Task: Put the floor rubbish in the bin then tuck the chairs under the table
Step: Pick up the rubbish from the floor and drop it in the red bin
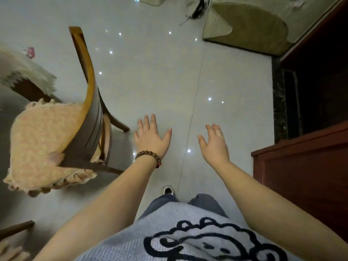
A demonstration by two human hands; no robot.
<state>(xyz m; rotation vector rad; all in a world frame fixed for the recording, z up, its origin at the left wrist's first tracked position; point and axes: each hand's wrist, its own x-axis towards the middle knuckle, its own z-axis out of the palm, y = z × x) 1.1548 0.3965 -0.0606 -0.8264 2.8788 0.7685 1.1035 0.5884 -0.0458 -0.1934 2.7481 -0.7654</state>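
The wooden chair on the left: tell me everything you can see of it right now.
The wooden chair has a curved golden-brown back with dark slats, dark legs, and a frilled peach seat cushion. It stands upright on the pale tiled floor, seat facing the cloth-covered table, only partly tucked under. Neither the left hand nor the right hand touches it; both hover open beside it.

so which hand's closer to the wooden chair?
Left. The left hand hovers open just right of the wooden chair, near its rear leg. The right hand is farther right, past the floor seam.
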